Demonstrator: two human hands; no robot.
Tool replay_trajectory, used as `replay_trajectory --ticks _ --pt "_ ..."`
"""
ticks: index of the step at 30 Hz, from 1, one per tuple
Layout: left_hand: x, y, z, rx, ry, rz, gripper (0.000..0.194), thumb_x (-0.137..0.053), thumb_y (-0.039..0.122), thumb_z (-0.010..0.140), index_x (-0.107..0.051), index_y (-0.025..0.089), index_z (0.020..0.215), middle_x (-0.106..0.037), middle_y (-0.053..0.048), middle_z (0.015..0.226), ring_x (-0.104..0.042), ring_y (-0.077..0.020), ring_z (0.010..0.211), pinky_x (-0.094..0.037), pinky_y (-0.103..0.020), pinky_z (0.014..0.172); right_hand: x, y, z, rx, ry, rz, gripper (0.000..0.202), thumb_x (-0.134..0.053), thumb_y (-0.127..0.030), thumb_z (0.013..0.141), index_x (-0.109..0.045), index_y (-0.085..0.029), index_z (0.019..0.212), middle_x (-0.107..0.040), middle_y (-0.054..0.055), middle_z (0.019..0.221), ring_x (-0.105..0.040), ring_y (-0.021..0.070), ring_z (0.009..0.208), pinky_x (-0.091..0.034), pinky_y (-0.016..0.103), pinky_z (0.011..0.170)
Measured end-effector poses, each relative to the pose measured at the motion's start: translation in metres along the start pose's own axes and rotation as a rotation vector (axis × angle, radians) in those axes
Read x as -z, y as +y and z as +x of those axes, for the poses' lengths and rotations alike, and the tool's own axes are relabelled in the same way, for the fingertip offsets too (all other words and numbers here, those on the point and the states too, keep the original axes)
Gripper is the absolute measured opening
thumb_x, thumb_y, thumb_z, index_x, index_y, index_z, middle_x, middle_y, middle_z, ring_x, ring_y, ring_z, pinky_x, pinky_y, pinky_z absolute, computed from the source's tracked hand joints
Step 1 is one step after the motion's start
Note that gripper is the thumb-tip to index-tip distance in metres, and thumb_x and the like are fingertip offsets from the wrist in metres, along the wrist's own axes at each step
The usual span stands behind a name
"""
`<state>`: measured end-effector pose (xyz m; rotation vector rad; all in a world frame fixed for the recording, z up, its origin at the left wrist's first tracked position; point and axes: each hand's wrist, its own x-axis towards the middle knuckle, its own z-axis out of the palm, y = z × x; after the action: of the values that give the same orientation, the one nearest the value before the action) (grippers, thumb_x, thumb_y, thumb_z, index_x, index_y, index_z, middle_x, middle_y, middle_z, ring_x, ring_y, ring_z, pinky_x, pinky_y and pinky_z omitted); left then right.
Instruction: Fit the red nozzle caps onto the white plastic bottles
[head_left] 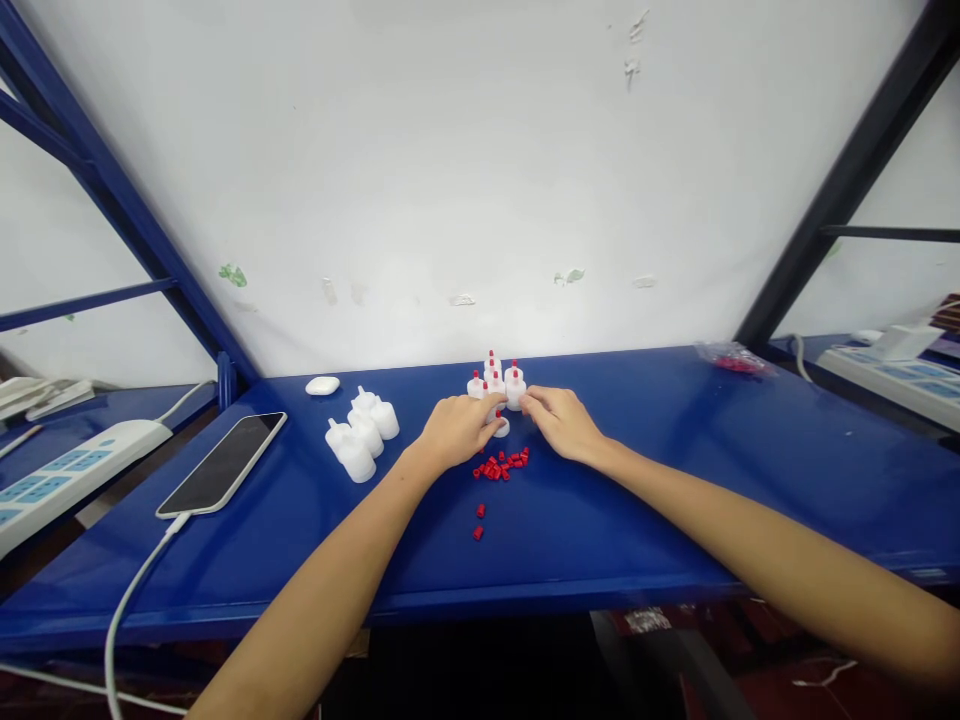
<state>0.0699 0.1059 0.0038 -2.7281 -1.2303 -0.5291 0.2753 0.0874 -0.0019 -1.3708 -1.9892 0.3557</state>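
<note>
A tight cluster of white squeeze bottles (pixel 514 391) with red tip caps stands on the blue table. At its near left side is my left hand (pixel 457 428), with thumb and index finger closed around a small white dropper bottle (pixel 502 428) with a red cap. From the right comes my right hand (pixel 564 420), fingers curled together with their tips against or just beside the cluster's right side. Whether they pinch anything is hidden. Closest to me lies a loose pile of red caps (pixel 495 468), and two more red caps (pixel 478 533) sit nearer the edge.
To the left, several uncapped white bottles (pixel 358 458) stand grouped behind a plugged-in phone (pixel 223 465). A white oval case (pixel 322 385) lies farther back. A clear bag of red caps (pixel 735 360) sits at back right. Power strips (pixel 75 475) flank the table; frame posts rise either side.
</note>
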Motion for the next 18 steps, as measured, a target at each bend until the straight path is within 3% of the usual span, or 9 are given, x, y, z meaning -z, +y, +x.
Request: replay_trajectory --ticks 3,6,11,18 --pt "0.004 0.001 0.0 0.022 0.036 -0.049 0.031 -0.052 0.039 0.097 -0.062 0.024 0.122 -0.073 -0.003 0.077 -0.068 -0.0215 0.072 -0.041 -0.026 0.062 -0.001 -0.002 -0.001 0.046 0.031 0.004 0.036 -0.038 -0.04 0.093 -0.055 -0.02 0.069 -0.06 0.003 0.076 -0.056 0.0184 0.075 -0.038 0.029 0.07" --pt "0.015 0.0 -0.001 0.009 0.051 -0.153 0.022 -0.049 0.032 0.096 -0.067 0.022 0.104 -0.07 -0.001 0.071 -0.064 -0.0181 0.064 -0.04 -0.026 0.061 0.0 -0.003 -0.002 0.059 0.031 0.055 0.03 -0.038 -0.036 0.091 -0.051 -0.02 0.069 -0.059 0.003 0.076 -0.054 0.0184 0.075 -0.037 0.03 0.07" --pt "0.029 -0.012 -0.006 -0.03 -0.158 -0.255 0.012 -0.064 0.03 0.08 -0.072 0.022 0.076 -0.064 0.002 0.06 -0.056 -0.0133 0.051 -0.036 -0.025 0.054 0.001 -0.002 -0.002 0.02 -0.061 0.138 0.024 -0.033 -0.029 0.09 -0.048 -0.022 0.074 -0.056 0.0 0.072 -0.052 0.0181 0.07 -0.037 0.029 0.067" --pt "0.024 -0.018 -0.007 -0.029 -0.24 -0.239 0.011 -0.065 0.026 0.079 -0.075 0.023 0.078 -0.067 0.001 0.064 -0.057 -0.0137 0.053 -0.034 -0.025 0.053 -0.002 -0.001 -0.003 0.073 -0.081 0.066 0.028 -0.033 -0.037 0.097 -0.05 -0.022 0.082 -0.06 0.002 0.082 -0.055 0.0186 0.076 -0.038 0.03 0.071"
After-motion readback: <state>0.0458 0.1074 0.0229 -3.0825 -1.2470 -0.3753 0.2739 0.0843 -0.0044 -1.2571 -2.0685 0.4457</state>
